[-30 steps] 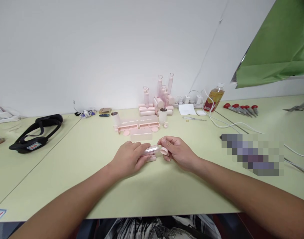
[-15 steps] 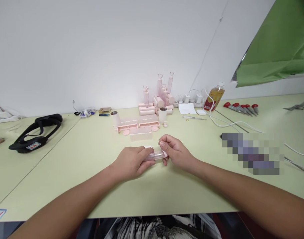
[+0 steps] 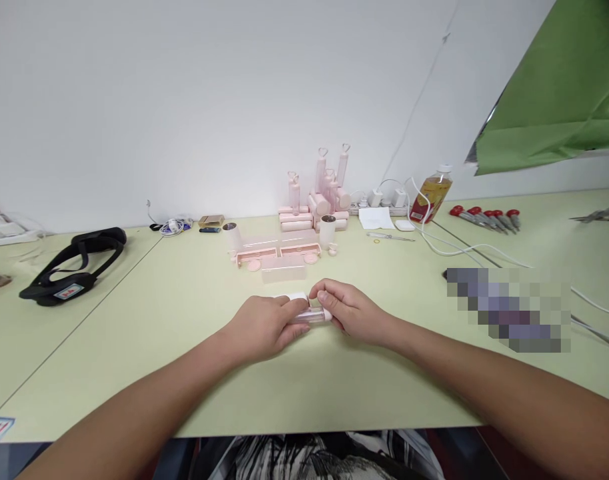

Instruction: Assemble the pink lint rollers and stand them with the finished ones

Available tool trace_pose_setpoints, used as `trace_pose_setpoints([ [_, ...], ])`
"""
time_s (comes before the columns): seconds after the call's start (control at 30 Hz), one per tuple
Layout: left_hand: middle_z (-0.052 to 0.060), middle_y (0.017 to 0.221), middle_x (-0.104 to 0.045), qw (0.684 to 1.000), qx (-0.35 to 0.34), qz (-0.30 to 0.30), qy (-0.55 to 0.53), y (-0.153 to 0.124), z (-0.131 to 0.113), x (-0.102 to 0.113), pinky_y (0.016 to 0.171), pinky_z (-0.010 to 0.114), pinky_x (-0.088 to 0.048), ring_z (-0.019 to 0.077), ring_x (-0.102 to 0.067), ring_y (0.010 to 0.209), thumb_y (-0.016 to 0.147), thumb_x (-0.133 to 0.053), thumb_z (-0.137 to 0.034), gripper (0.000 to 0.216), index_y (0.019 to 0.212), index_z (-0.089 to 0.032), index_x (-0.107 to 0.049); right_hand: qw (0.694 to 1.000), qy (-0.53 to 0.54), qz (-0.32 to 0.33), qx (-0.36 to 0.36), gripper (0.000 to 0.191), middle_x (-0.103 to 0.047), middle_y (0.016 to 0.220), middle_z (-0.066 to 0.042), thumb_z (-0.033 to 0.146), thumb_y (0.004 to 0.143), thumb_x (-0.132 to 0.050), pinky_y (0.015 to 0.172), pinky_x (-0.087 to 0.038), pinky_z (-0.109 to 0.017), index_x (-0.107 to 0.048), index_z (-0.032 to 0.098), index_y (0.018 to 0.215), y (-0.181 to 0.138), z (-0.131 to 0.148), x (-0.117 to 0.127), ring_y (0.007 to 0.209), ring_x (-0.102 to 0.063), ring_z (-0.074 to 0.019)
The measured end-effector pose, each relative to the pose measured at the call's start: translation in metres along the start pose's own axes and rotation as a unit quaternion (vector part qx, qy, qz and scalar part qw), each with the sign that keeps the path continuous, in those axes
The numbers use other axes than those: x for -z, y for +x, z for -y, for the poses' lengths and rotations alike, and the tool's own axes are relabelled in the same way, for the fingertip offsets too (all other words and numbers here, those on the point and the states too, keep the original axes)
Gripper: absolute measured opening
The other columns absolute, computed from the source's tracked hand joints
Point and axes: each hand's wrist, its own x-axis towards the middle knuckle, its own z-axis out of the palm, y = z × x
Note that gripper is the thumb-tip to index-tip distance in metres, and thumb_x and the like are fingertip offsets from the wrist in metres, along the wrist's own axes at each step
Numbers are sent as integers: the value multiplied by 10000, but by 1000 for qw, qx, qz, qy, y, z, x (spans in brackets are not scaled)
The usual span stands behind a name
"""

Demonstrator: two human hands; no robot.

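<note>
Left hand (image 3: 264, 327), right hand (image 3: 352, 310): both pinch small clear-and-pink plastic tube (image 3: 315, 315), fingers curled, low over middle of pale green table (image 3: 184, 320). Pile of pink plastic parts (image 3: 314, 207) at 12 o'clock. Risk: crooked squeeze, so tube may pop out and roll off.

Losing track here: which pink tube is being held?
The tube lying sideways between the left hand and right hand; the other tubes sit farther back by the wall.
</note>
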Motion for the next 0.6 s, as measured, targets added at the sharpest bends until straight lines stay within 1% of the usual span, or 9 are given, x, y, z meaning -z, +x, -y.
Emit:
trace_pose_setpoints([
  [0.1, 31, 907, -679, 1000, 3, 0, -9, 0, 1, 2, 602, 277, -403, 207, -642, 755, 954, -359, -475, 364, 1171, -241, -534, 999, 42, 22, -17, 320, -406, 478, 95, 525, 921, -437, 425, -296, -201, -510, 216, 959, -2, 3, 1, 414, -355, -86],
  [0.17, 33, 903, -683, 1000, 11, -6, -22, 0, 2, 4, 596, 274, -398, 201, -640, 747, 955, -352, -486, 374, 1146, -230, -546, 996, 82, 18, -24, 309, -422, 472, 104, 525, 903, -474, 410, -298, -191, -478, 226, 978, -2, 3, 2, 404, -358, -82],
  [0.3, 33, 906, -691, 998, 21, -35, -41, 0, 3, 5, 605, 276, -404, 196, -639, 744, 954, -349, -501, 395, 1155, -225, -547, 985, 168, -10, -27, 382, -480, 496, 104, 557, 818, -598, 370, -298, -180, -435, 231, 934, 0, 3, 2, 379, -379, -74],
  [0.4, 33, 911, -696, 998, 14, -54, -39, 0, 3, 3, 616, 278, -412, 193, -642, 748, 954, -355, -502, 402, 1166, -222, -551, 979, 203, 1, -30, 423, -499, 507, 101, 568, 770, -658, 350, -292, -177, -434, 227, 884, 2, 0, 2, 361, -390, -71],
  [0.5, 35, 919, -699, 998, 8, -62, -33, -1, 3, 2, 619, 276, -416, 186, -647, 749, 956, -355, -499, 409, 1181, -221, -554, 982, 182, 42, -29, 435, -524, 536, 67, 617, 799, -595, 362, -335, -191, -470, 201, 779, 2, -4, 2, 384, -431, -77],
  [0.6, 35, 911, -699, 998, 2, -63, -27, -2, 3, 1, 612, 277, -413, 186, -647, 746, 957, -355, -490, 408, 1182, -215, -555, 990, 102, 94, -14, 598, -473, 432, 31, 688, 858, -422, 382, -343, -211, -476, 172, 562, 3, -7, 4, 364, -416, -80],
])
